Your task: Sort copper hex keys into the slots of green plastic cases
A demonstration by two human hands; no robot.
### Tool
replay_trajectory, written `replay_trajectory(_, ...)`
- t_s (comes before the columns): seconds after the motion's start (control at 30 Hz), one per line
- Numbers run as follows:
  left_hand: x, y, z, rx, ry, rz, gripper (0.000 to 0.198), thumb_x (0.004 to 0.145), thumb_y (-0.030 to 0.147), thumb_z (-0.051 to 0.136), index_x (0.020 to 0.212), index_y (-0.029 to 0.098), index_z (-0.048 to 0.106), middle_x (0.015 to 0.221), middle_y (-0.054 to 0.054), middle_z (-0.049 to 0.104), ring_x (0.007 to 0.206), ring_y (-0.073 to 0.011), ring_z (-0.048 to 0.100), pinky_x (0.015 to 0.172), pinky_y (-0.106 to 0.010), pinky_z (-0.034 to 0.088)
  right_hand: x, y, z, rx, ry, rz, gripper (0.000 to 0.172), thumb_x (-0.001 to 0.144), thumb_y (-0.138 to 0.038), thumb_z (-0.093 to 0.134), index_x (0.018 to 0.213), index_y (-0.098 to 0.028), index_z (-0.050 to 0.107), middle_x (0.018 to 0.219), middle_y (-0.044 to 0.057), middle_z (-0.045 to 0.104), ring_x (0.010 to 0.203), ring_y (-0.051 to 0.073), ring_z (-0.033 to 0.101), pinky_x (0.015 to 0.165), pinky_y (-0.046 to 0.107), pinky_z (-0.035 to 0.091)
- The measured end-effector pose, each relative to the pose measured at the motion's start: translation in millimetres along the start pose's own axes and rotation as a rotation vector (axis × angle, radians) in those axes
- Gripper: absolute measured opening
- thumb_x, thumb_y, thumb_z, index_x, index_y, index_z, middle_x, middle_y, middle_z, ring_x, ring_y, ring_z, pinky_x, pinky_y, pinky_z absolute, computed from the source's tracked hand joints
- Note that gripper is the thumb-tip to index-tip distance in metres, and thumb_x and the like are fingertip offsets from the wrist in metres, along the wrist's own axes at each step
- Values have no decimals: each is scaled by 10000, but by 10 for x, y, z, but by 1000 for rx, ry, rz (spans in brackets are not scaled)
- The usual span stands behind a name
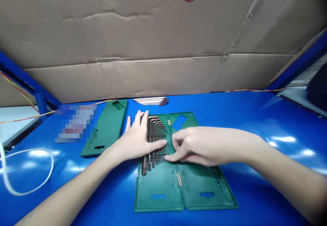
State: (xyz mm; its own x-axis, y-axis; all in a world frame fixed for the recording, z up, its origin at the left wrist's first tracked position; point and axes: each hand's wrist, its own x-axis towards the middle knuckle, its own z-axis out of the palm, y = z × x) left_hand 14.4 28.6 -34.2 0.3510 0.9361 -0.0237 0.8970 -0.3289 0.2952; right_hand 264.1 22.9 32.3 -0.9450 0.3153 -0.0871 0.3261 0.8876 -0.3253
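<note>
A green plastic case (158,185) lies unfolded on the blue table. Bronze-coloured L-shaped hex keys (150,151) rest side by side in its left half, from thick at the left to thin at the right. Across them lies my left hand (139,135), fingers spread, thumb stretched over the thinner keys. My right hand (189,144) is closed above the hinge side, its fingertips at the lower ends of the thinnest keys. Whatever those fingers may pinch is hidden.
Behind the case lies another row of hex keys (153,100), with a thin wire-like piece (190,110) to its right. A closed green case (109,127) and a blurred packet (75,124) are at left. A white cable (51,164) loops nearby. Cardboard (163,76) walls the back.
</note>
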Motion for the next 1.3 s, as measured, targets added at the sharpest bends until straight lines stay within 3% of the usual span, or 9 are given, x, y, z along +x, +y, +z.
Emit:
replay_trajectory(0.13,8,3,13,8,3,0,1258,796,906,471,1632,80,21,1678,-251,81,1548,-409,-2,1214,-641,54,29,-4,1,-18,-9,-7,345,962,-168,591,1204,-351,754,811,26,676,697,162,586,574,257,393)
replay_trajectory(0.3,-14,-19,-12,39,28,22,1229,811,899,470,1635,98,33,1683,-225,95,1551,-391,-11,1219,-629,19,21,235,-88,216,-24,-4,296,971,-249,611,1231,-271,749,983,51,730,814,151,662,729,233,486)
replay_trajectory(0.37,-31,-33,-34,45,29,24,1214,822,894,463,1637,107,26,1683,-221,94,1550,-389,-7,1221,-621,7,-50,452,-133,256,83,84,276,962,-306,619,1191,-247,762,997,47,744,814,156,674,729,248,504)
replay_trajectory(0.5,-59,-62,-64,49,21,29,1209,834,891,452,1640,116,-8,1689,-203,51,1550,-372,-30,1231,-597,15,-297,966,-167,38,436,365,210,923,-322,615,1008,-207,769,994,67,759,886,210,683,811,324,515)
replay_trajectory(0.67,-84,-71,-78,30,-11,31,1190,858,879,438,1640,97,-3,1692,-191,27,1546,-345,-81,1248,-539,64,-469,1333,-64,16,327,525,199,890,-326,614,988,-186,716,934,81,729,761,200,651,682,303,491)
replay_trajectory(0.87,-82,-87,-84,29,-19,60,1129,892,853,408,1643,126,-18,1693,-168,53,1548,-357,-28,1243,-564,74,-395,1320,42,-165,279,534,185,965,-265,473,897,-175,620,939,111,654,805,215,600,748,315,447)
replay_trajectory(1.03,-60,-115,-81,37,-28,25,1092,921,833,368,1641,93,10,1698,-147,37,1550,-359,-11,1253,-529,82,-411,1304,25,-176,279,612,158,970,-266,455,881,-194,564,887,94,646,731,210,566,676,307,413)
replay_trajectory(1.13,-47,-139,-77,24,-23,10,1035,960,805,309,1639,78,24,1696,-150,33,1554,-337,-15,1255,-513,68,-393,1307,-5,-133,376,599,153,968,-278,460,931,-195,583,880,86,673,731,217,594,685,318,434)
replay_trajectory(1.3,-52,-140,-92,-8,-36,11,979,984,781,285,1644,109,15,1695,-139,14,1551,-328,-28,1249,-527,90,-254,1101,-70,28,567,398,247,982,-306,491,1109,-181,663,1082,105,714,948,228,666,866,356,496)
